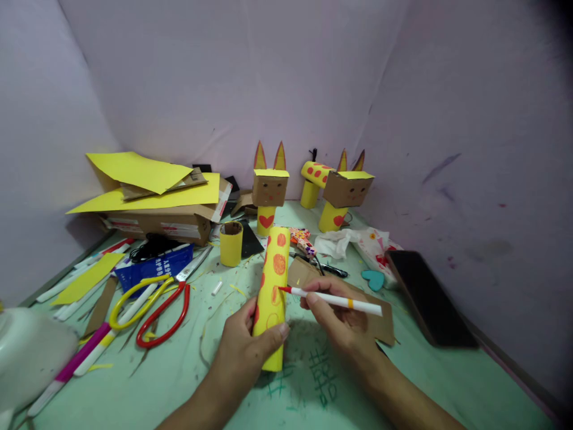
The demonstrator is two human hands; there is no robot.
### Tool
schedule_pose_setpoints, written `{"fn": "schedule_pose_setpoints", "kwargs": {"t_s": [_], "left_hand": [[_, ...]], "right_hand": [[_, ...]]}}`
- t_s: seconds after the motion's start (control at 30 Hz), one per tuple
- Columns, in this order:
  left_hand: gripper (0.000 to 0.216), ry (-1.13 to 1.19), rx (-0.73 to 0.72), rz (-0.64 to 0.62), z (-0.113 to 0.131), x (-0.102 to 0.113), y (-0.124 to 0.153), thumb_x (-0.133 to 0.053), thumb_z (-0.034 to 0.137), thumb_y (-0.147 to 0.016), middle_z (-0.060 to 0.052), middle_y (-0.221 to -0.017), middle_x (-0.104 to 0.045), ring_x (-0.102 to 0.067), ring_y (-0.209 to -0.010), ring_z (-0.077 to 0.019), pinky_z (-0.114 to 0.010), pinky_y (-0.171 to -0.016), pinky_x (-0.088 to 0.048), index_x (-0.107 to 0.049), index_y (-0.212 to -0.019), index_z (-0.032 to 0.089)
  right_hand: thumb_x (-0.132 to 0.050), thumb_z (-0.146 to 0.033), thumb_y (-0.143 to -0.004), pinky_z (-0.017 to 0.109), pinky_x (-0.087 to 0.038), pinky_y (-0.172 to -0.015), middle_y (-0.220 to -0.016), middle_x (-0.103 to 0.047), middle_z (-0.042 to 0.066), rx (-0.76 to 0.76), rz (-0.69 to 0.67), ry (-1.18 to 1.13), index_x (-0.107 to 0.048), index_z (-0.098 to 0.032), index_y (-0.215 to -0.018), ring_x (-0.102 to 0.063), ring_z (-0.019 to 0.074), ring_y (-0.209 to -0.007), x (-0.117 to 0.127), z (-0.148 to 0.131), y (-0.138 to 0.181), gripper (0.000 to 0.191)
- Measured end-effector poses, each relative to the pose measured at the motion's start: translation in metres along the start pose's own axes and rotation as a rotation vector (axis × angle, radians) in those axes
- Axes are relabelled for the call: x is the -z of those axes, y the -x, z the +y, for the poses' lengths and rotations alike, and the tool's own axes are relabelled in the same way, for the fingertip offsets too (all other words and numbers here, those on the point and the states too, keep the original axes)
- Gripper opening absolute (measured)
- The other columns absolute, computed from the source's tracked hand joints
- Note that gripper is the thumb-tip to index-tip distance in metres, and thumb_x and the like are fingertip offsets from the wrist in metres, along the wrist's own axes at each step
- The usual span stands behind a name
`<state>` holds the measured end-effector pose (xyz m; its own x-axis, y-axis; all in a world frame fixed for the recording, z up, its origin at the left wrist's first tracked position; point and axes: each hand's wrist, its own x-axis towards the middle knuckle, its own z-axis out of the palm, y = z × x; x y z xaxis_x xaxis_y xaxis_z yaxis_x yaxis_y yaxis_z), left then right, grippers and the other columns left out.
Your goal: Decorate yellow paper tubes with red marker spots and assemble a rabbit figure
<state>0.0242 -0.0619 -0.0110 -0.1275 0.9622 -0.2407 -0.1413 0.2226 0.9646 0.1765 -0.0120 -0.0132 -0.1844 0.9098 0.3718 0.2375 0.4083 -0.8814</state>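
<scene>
Head view: left hand (250, 346) wrapped around a yellow paper tube (272, 292), thumb pressed across its lower front, fingers behind; tube upright, tilted slightly, standing just above the green counter (179, 382). Right hand (340, 322) pinching a white marker (333, 300) between thumb and fingers, red tip touching the tube's right edge about halfway up. Tube smooth, cylindrical, dotted with orange circles, some filled, some only outlined. Under the right hand, a flat brown cardboard piece (385, 325). Left of the tube, red-handled scissors (163, 316) and yellow-handled scissors (134, 298) lying overlapped, with more markers beside them. Behind, a short yellow roll (231, 243) with a cardboard core, and two box-headed cardboard figures (269, 188) with pointed ears and red hearts on yellow bodies. Far left, a flattened carton (170, 221) under yellow paper sheets. To the right, a dark phone (430, 298) lying flat, near a teal heart (373, 279). Counter scribbled with green ink, littered with scraps.
</scene>
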Motion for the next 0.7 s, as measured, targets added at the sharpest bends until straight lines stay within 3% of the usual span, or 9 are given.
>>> {"fn": "schedule_pose_setpoints", "kwargs": {"t_s": [0.13,0.3,0.7], "left_hand": [[0.051,0.055,0.022,0.004,0.0008,0.0002,0.0011,-0.077,0.037,-0.058,-0.003,-0.079,-0.067,-0.057,-0.066,-0.0157,-0.024,-0.056,-0.046,-0.061,-0.101,0.015],[0.049,0.098,0.038,-0.033,0.0015,0.0007,0.0005,-0.078,0.038,-0.057,0.000,-0.065,-0.061,-0.055,-0.056,-0.0137,-0.024,-0.051,-0.045,-0.060,-0.096,0.014],[0.051,0.143,0.051,-0.073,0.0003,0.0041,0.0000,-0.077,0.037,-0.059,-0.003,-0.070,-0.064,-0.056,-0.059,-0.0147,-0.025,-0.054,-0.046,-0.058,-0.100,0.014]], "right_hand": [[-0.053,-0.031,-0.081,0.029,-0.047,-0.059,-0.071,-0.065,0.004,0.001,-0.023,-0.039,-0.062,-0.019,-0.080,-0.062,0.0190,-0.066,-0.0010,-0.0029,-0.0010,0.014],[-0.054,-0.029,-0.081,0.029,-0.047,-0.059,-0.069,-0.064,0.003,-0.016,-0.040,-0.058,-0.062,-0.019,-0.079,-0.061,0.0184,-0.064,-0.0004,-0.0029,-0.0021,0.013],[-0.054,-0.028,-0.081,0.029,-0.049,-0.059,-0.070,-0.065,0.004,0.000,-0.035,-0.073,-0.062,-0.018,-0.082,-0.063,0.0184,-0.065,-0.0003,-0.0067,-0.0026,0.013]]}}
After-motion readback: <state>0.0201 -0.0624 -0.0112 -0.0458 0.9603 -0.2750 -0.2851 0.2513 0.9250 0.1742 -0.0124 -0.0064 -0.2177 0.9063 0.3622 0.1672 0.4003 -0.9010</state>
